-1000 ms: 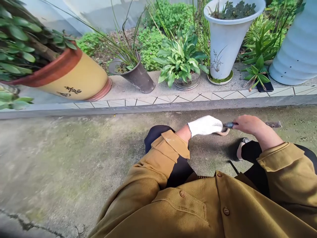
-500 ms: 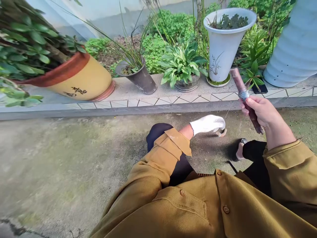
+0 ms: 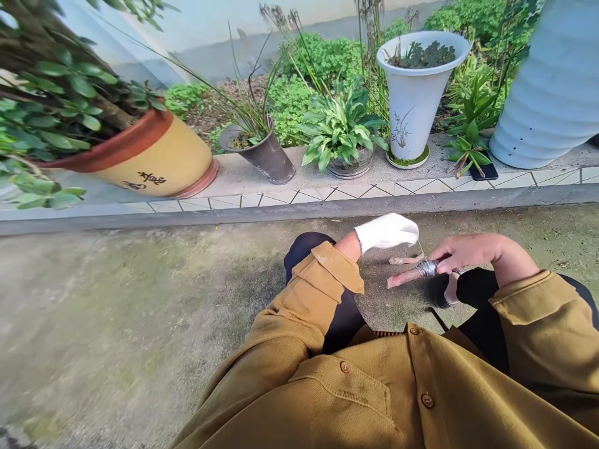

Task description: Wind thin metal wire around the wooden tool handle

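My right hand, bare, grips a brown stick with thin silvery wire wound round its middle. The stick lies nearly level, its free end pointing left. My left hand wears a white knitted glove and is closed just left of the stick. A fine strand runs tight from the glove's fingertips to the winding. Below the glove, a second pale stick shows; whether it rests on the ground or hangs, I cannot tell.
On the tiled ledge stand a yellow pot, a dark tilted pot, a leafy plant, a white flared pot and a tall ribbed white pot. A dark phone-like slab lies there too. Concrete ground stretches below.
My right hand has come down and left, turning the wire-wound stick from upright to nearly level beside the glove. My left hand has shifted slightly left and stays closed.
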`<state>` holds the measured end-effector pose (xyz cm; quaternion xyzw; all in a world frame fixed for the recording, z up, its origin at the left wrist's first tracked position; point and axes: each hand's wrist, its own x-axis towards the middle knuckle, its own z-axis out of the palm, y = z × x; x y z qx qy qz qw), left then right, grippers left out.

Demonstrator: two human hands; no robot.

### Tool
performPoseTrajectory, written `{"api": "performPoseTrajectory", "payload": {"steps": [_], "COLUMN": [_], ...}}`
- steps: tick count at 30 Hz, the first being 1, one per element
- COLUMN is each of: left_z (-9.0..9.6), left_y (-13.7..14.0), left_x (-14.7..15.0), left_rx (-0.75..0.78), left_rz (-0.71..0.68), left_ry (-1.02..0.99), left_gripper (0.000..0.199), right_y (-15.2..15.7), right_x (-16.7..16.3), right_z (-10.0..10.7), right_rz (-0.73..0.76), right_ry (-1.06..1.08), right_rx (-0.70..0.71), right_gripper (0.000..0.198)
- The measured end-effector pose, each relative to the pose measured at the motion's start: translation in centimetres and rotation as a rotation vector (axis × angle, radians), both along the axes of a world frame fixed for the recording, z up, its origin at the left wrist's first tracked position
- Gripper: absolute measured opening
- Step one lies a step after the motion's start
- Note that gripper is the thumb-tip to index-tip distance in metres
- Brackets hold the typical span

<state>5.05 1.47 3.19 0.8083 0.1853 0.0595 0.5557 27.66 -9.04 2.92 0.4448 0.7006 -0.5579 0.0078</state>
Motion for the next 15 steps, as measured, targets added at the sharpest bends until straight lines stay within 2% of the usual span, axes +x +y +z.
{"api": "performPoseTrajectory", "payload": {"steps": [1,4,6,8,10,12,14,15], "left_z": [-0.3,-1.1,-1.1,-0.7,-0.2,0.3,0.3,0.2], "left_y": [0.4,1.1,0.9,0.4,-0.2,-0.7,-0.7,-0.6], "left_x": [0.3,0.5,0.3,0.0,-0.3,-0.5,-0.6,-0.6], "left_rx": [-0.031,-0.094,-0.127,-0.149,-0.142,-0.117,-0.078,-0.060], "left_rz": [0.015,0.073,0.054,-0.005,-0.064,-0.092,-0.080,-0.074], "left_ry": [0.007,0.014,0.037,0.070,0.087,0.081,0.062,0.056], "left_gripper": [0.014,0.018,0.020,0.018,0.017,0.017,0.019,0.020], "right_y": [-0.3,-0.8,-0.6,0.2,1.1,2.0,2.4,2.4], "right_x": [0.5,1.6,1.7,1.5,1.2,0.9,0.7,0.5], "right_z": [0.7,2.5,2.6,1.8,0.4,-1.1,-2.2,-2.6], "right_rz": [-0.040,-0.460,-0.699,-0.838,-0.875,-0.813,-0.645,-0.528], "right_ry": [0.104,0.294,0.327,0.267,0.060,-0.258,-0.516,-0.565], "right_rx": [-0.022,0.151,0.266,0.344,0.401,0.433,0.394,0.338], "right_gripper": [0.039,0.038,0.036,0.035,0.031,0.028,0.028,0.028]}}
